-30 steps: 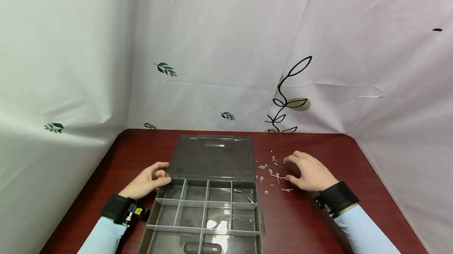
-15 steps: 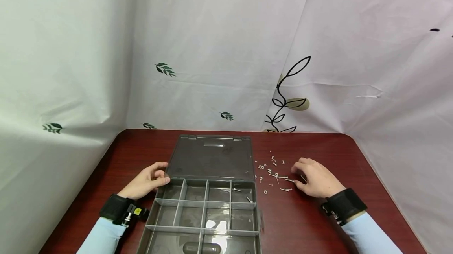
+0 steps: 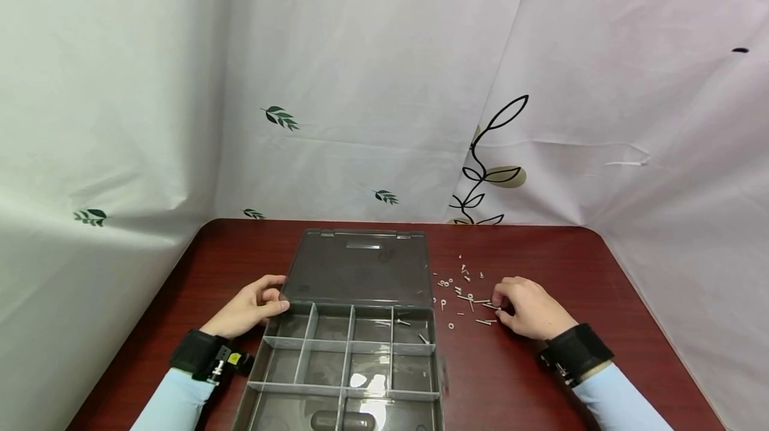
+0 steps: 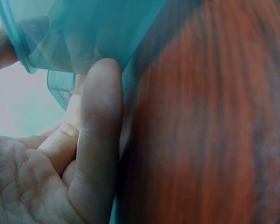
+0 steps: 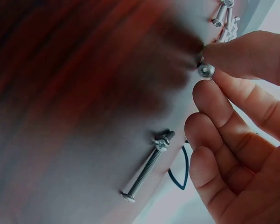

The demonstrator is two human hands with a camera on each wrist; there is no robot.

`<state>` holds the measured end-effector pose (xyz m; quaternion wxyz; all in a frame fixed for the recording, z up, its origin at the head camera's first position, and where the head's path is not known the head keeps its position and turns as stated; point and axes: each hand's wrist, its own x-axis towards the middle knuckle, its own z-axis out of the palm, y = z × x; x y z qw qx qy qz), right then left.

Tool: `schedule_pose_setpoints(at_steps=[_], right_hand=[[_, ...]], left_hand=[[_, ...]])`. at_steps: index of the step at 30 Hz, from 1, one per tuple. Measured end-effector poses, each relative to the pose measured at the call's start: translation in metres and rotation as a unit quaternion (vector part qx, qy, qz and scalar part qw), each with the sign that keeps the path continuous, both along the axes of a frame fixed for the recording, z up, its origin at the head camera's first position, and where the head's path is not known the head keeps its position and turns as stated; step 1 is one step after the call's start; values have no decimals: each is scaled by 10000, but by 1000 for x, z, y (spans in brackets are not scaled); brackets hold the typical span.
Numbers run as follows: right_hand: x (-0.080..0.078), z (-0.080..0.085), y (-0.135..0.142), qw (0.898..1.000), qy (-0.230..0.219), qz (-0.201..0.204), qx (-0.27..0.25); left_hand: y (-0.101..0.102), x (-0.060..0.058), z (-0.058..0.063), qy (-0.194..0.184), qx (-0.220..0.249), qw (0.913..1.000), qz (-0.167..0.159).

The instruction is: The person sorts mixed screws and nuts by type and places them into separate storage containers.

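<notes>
A grey translucent compartment box (image 3: pixel 346 345) lies on the table with its lid (image 3: pixel 360 267) folded back. My left hand (image 3: pixel 249 307) grips the box's left edge near the hinge. The left wrist view has the thumb (image 4: pixel 100 135) pressed against the box wall (image 4: pixel 88 42), with fingers behind it. To the right of the box, my right hand (image 3: pixel 531 307) is low over scattered small hardware. Its thumb and index finger pinch a screw, whose head (image 5: pixel 206 70) shows between the fingertips; the other fingers are curled in. The screw's shank is mostly hidden.
Several loose screws (image 3: pixel 484 321) and small rings (image 3: pixel 451 326) are scattered between the box and my right hand. Another long screw (image 5: pixel 144 172) lies beneath the curled fingers. A few screws (image 3: pixel 423 338) sit in the box's upper right compartments. White cloth (image 3: pixel 372 84) hangs behind the table.
My right hand has moved right and toward me from the scattered pieces, and its thumb and index finger have come together on a screw. My left hand and the box stay put.
</notes>
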<state>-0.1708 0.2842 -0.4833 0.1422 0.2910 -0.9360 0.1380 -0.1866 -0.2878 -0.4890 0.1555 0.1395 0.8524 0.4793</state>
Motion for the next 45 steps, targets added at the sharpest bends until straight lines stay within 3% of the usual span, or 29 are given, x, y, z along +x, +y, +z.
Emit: schedule_pose_setpoints(at_steps=[13, 23, 27, 35, 45], right_hand=[[-3, -2, -3, 9995, -272, -123, 64], [-4, 2, -9, 9942, -901, -576, 95], [-4, 9, -16, 9946, -826, -632, 21], [0, 38, -52, 9987, -253, -73, -442], [9, 63, -103, 9943, 61, 749, -751]], left_hand=[[0, 0, 0, 14, 0, 10000, -19], [-1, 0, 0, 10, 50, 9999, -102], [-1, 0, -1, 16, 117, 9998, -163], [-1, 0, 1, 14, 75, 9999, -98], [0, 1, 2, -3, -84, 10000, -6]])
